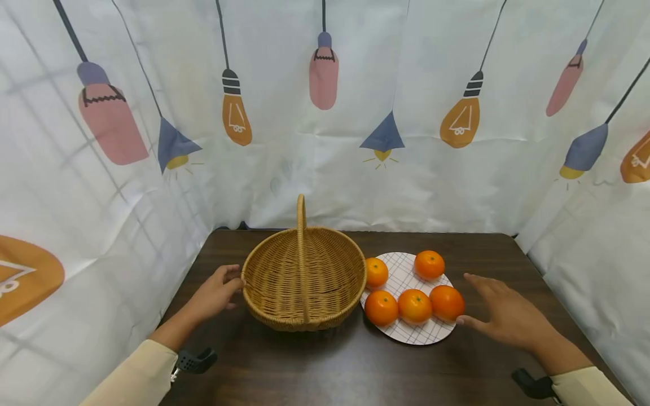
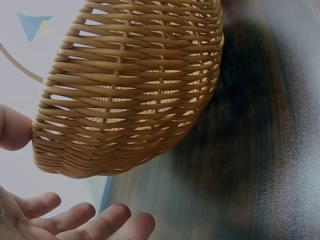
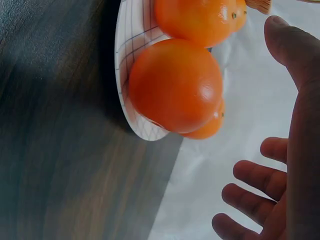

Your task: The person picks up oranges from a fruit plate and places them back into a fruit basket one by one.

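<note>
A round wicker basket (image 1: 274, 270) with a tall arched handle stands on the table, left of the middle. My left hand (image 1: 218, 293) is at its left rim, fingers spread. In the left wrist view the thumb tip meets the wicker edge, while the other fingers (image 2: 112, 217) stay apart from it. Several oranges (image 1: 447, 303) sit on a white plate (image 1: 398, 262) with a grid pattern, right beside the basket. My right hand (image 1: 508, 313) hovers at the plate's right side, fingers extended, holding nothing. In the right wrist view the nearest orange (image 3: 175, 85) lies just off the thumb.
The dark wooden table (image 1: 304, 366) runs up to a white cloth backdrop (image 1: 284, 175) printed with hanging lamps, which also encloses both sides. Dark straps (image 1: 195, 361) show at both wrists, by the cream sleeves.
</note>
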`<state>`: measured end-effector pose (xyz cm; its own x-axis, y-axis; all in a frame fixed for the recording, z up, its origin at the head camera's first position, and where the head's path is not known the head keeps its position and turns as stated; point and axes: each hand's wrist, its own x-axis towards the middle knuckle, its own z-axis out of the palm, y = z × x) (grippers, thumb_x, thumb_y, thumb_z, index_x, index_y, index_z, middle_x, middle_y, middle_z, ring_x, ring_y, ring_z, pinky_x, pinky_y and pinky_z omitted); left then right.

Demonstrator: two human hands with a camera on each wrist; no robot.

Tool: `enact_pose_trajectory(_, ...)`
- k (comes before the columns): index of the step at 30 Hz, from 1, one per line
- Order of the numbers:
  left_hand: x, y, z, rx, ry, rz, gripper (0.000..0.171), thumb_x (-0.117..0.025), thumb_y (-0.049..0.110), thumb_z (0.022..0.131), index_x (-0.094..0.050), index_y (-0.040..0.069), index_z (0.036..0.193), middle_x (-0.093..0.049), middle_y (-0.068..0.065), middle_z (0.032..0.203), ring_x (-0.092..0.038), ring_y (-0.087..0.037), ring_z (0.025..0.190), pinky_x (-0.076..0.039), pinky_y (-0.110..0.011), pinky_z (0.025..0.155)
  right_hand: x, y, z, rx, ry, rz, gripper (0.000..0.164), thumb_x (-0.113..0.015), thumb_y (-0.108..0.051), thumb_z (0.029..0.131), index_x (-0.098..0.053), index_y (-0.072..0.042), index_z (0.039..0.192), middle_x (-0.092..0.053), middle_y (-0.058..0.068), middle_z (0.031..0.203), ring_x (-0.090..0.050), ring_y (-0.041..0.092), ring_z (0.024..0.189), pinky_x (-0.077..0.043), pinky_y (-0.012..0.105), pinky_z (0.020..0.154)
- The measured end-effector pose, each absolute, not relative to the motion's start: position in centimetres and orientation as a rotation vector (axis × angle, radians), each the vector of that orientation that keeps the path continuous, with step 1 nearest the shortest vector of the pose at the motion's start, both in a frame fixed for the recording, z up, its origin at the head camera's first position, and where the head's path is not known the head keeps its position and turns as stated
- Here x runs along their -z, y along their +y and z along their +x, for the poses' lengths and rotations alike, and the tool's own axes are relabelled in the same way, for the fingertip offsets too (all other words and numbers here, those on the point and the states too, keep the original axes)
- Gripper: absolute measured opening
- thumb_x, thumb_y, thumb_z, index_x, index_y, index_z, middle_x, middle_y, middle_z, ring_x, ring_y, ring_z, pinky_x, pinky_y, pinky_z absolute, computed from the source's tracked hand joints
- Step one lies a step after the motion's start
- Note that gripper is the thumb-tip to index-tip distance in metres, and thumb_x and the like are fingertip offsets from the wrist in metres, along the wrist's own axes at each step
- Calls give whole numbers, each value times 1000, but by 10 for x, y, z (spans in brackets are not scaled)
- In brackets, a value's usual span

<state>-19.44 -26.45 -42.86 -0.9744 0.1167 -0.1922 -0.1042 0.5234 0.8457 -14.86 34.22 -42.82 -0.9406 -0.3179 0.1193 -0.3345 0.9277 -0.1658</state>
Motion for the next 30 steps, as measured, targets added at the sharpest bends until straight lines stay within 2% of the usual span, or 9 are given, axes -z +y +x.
enact_pose_trajectory(5,434,-263,-193,-1525,2490,-3,66,-49,23,105,-21,-11,154,-44,-34,144,-56,-44,123,-57,-53,84,437,340,-151,-305,-3009,497,99,-69,-70,85,-42,-3,152,-48,27,147,-49,53,128,-43,71,94)
enact_pose_trajectory(16,439,-262,-195,-1649,2440,13,59,-47,18,104,-28,-11,152,-45,-33,142,-54,-46,126,-53,-53,93,448,335,-157,-339,-3035,467,102,-67,-75,81,-45,-5,151,-49,26,147,-49,52,129,-44,70,93)
enact_pose_trajectory(22,440,-262,-196,-1646,2436,-6,59,-46,18,105,-27,-10,153,-46,-33,143,-56,-42,123,-54,-52,92,455,333,-161,-375,-3024,490,99,-73,-70,80,-48,-4,149,-51,24,146,-49,49,129,-43,69,96)
enact_pose_trajectory(28,441,-261,-198,-1679,2406,-42,57,-47,20,106,-30,-7,153,-50,-30,137,-61,-37,115,-57,-50,84,462,335,-164,-383,-3015,498,97,-79,-63,80,-48,-3,150,-53,23,144,-51,48,129,-44,68,96)
enact_pose_trajectory(30,441,-259,-199,-1724,2372,-41,57,-47,19,106,-30,-7,153,-49,-31,138,-61,-39,116,-57,-52,84,464,335,-165,-389,-3009,498,97,-81,-61,79,-48,-3,149,-54,23,143,-51,47,128,-44,67,96)
